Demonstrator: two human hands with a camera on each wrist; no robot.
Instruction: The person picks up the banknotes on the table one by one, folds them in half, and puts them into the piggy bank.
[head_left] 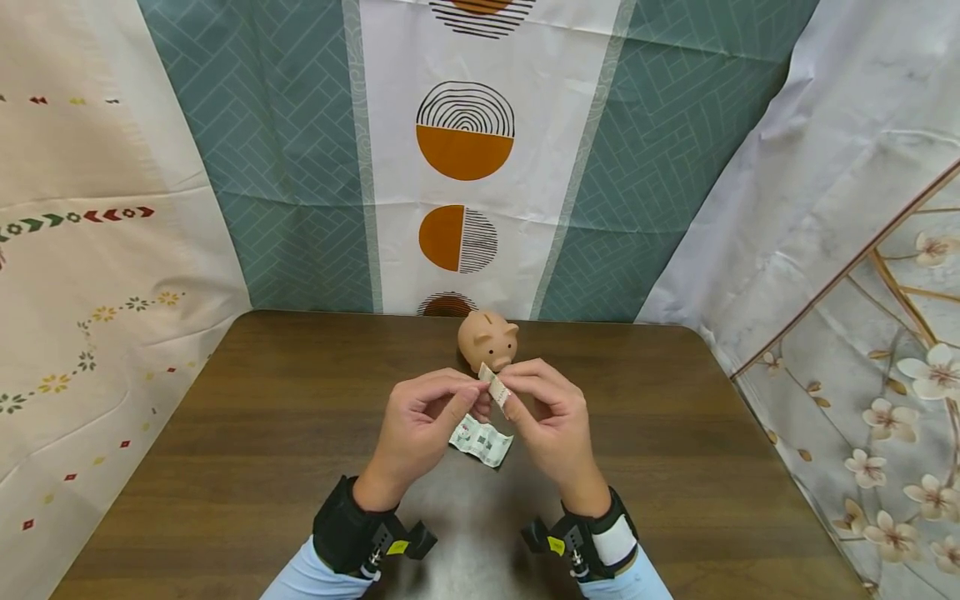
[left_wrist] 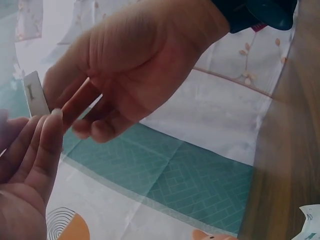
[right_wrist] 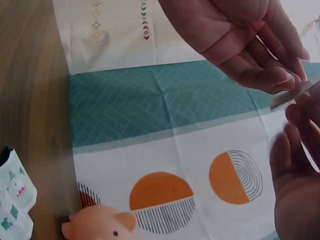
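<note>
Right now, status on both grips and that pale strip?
Left grip, right grip: both pinching pale strip. Printed slip nearby. Piggy bank beyond; nothing visibly blocking.

Smooth wood-grain table point(head_left: 247, 425), softly glossy toward its near edge. By the far edge's middle, a matt, plastic-looking piggy bank point(head_left: 482, 337). Nearer the surface's centre, a crinkled sheet point(head_left: 483, 443), paper or plastic unclear; raised above, a papery strip point(head_left: 497, 391). Beyond the far edge, creased cloth point(head_left: 300, 167).

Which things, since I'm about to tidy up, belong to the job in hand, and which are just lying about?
In use:
small pale strip, held by the left hand and right hand

Apparently just lying about:
piggy bank, beyond the hands
creased printed slip, on the table
</note>
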